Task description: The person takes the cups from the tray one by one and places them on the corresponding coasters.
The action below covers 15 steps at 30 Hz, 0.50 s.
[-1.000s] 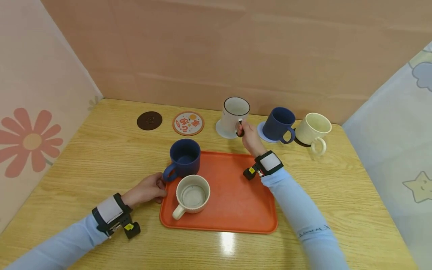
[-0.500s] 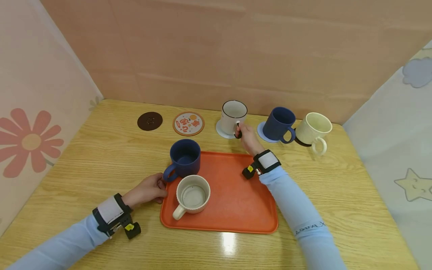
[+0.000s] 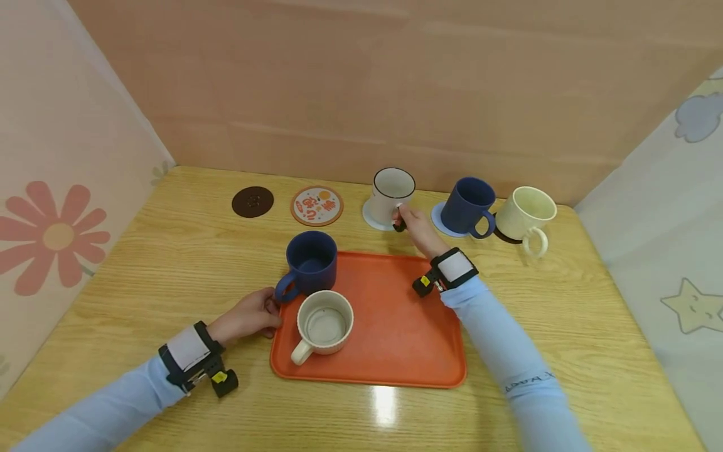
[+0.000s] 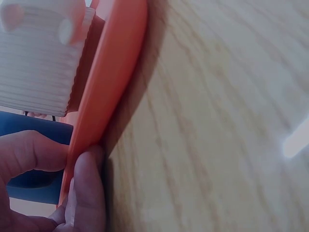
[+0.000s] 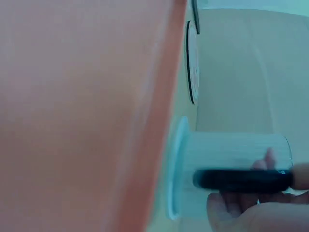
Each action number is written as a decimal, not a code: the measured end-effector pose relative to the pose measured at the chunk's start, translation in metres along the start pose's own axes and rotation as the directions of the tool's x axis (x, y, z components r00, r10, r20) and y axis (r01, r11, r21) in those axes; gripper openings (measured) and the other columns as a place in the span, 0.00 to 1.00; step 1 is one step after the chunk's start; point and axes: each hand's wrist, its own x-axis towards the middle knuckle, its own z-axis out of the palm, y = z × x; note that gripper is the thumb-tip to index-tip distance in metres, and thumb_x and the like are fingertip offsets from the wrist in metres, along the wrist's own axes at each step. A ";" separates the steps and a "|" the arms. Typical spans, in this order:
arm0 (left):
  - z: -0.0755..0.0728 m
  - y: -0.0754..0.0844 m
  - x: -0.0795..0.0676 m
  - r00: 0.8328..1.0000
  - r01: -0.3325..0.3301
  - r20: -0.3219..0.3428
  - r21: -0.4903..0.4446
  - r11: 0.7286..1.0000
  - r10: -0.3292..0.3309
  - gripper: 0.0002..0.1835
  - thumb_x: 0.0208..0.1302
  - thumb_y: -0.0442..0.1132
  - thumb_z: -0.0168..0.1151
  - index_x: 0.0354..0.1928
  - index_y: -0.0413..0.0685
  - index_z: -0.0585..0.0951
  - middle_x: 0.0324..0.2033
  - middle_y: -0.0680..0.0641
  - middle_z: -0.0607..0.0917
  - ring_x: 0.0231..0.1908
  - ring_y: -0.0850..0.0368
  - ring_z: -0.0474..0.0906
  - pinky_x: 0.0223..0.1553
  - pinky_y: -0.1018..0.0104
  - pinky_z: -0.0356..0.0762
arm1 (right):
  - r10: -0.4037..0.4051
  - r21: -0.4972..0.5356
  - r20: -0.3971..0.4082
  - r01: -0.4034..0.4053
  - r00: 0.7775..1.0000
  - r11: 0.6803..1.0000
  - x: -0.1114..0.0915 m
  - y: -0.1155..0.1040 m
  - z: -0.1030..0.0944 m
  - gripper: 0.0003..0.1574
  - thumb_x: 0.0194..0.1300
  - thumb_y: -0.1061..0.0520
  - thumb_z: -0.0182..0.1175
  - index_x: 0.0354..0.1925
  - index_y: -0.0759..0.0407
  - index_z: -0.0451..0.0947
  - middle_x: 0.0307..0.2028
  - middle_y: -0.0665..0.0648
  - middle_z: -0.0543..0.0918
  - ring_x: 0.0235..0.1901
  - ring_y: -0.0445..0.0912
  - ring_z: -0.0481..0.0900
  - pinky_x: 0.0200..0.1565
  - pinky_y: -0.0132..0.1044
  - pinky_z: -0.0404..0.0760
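Note:
A white mug with a black rim and black handle stands upright on a light blue coaster at the back. My right hand holds it by the handle, fingers curled around it. My left hand pinches the left rim of the orange tray, thumb on one side and fingers on the other. On that tray, close to the left hand, stand a dark blue mug and a cream ribbed cup, handles pointing left.
Right of the white mug, another dark blue mug stands on a pale blue coaster. Beside it a pale yellow mug sits on a dark coaster. A brown coaster and a printed coaster lie at the back left.
The white mug has come down a little and to the left onto its coaster, the right hand on its handle. My left hand stays at the tray's rim.

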 end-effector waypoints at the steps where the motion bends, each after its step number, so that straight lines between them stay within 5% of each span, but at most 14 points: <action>1: 0.000 0.000 0.000 1.000 0.001 0.000 0.003 1.000 -0.001 0.18 0.46 0.27 0.56 0.41 0.29 0.67 0.23 0.46 0.71 0.22 0.58 0.72 0.26 0.65 0.76 | 0.004 -0.070 0.001 -0.004 1.000 0.998 -0.002 -0.002 -0.002 0.25 0.73 0.53 0.34 0.42 0.75 0.66 0.37 0.61 0.67 0.37 0.48 0.61 0.41 0.37 0.59; 7: 0.000 0.000 0.000 1.000 -0.011 0.002 -0.001 1.000 0.011 0.17 0.46 0.26 0.56 0.41 0.29 0.67 0.23 0.46 0.71 0.21 0.58 0.72 0.25 0.66 0.76 | -0.049 -0.407 0.040 0.061 0.998 0.911 -0.013 -0.007 -0.007 0.17 0.69 0.56 0.47 0.41 0.72 0.68 0.27 0.59 0.65 0.27 0.50 0.61 0.30 0.37 0.61; 10: 0.000 0.001 0.000 1.000 -0.006 0.000 -0.001 1.000 0.006 0.17 0.46 0.26 0.56 0.41 0.29 0.67 0.23 0.46 0.72 0.22 0.58 0.72 0.26 0.66 0.76 | -0.095 -0.510 0.067 0.116 0.993 0.852 -0.020 -0.007 -0.008 0.19 0.64 0.58 0.54 0.44 0.74 0.67 0.36 0.64 0.71 0.39 0.56 0.69 0.43 0.43 0.70; 15: 0.001 0.001 -0.001 1.000 -0.004 0.001 0.000 1.000 0.004 0.17 0.46 0.27 0.56 0.41 0.29 0.67 0.23 0.46 0.72 0.22 0.58 0.72 0.26 0.65 0.76 | -0.061 -0.598 0.098 0.108 0.993 0.795 -0.032 -0.004 -0.016 0.31 0.61 0.57 0.57 0.56 0.74 0.61 0.53 0.72 0.67 0.55 0.63 0.63 0.56 0.53 0.65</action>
